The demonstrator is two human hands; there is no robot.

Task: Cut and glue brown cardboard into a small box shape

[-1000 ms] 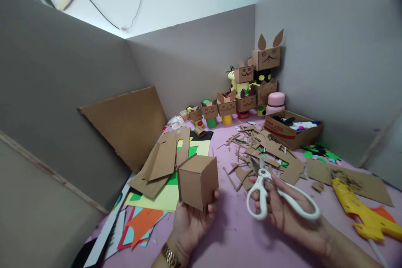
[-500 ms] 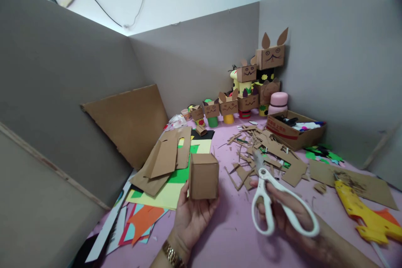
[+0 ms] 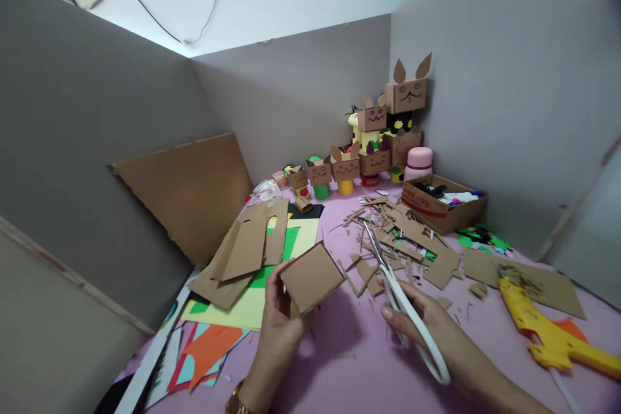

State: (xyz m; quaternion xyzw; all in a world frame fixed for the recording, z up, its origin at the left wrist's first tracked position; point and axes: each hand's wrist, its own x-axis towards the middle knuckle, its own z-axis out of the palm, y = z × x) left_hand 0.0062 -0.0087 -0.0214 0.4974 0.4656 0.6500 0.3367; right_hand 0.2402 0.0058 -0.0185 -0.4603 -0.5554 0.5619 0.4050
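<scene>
My left hand [image 3: 276, 330] grips a small brown cardboard box [image 3: 310, 276], tilted so one flat face looks up, just above the pink table [image 3: 349, 362]. To its right my right hand [image 3: 417, 320] holds white-handled scissors [image 3: 405, 304]; the blades point up and away toward the heap of cardboard scraps [image 3: 402, 242], and the handles run down past my palm. The two hands are about a hand's width apart. A gold watch band shows on my left wrist.
A yellow glue gun [image 3: 543, 330] lies at the right on a cardboard sheet. Coloured paper sheets [image 3: 213, 349] and cardboard cut-outs [image 3: 247, 249] lie at the left, a big cardboard sheet [image 3: 189, 187] leans on the wall. Cardboard animal figures [image 3: 373, 142] and an open box [image 3: 441, 204] stand at the back.
My left hand turned the box so a flat face tilts upward. My right hand swung the scissors edge-on, blades now pointing further away. The view shifted slightly.
</scene>
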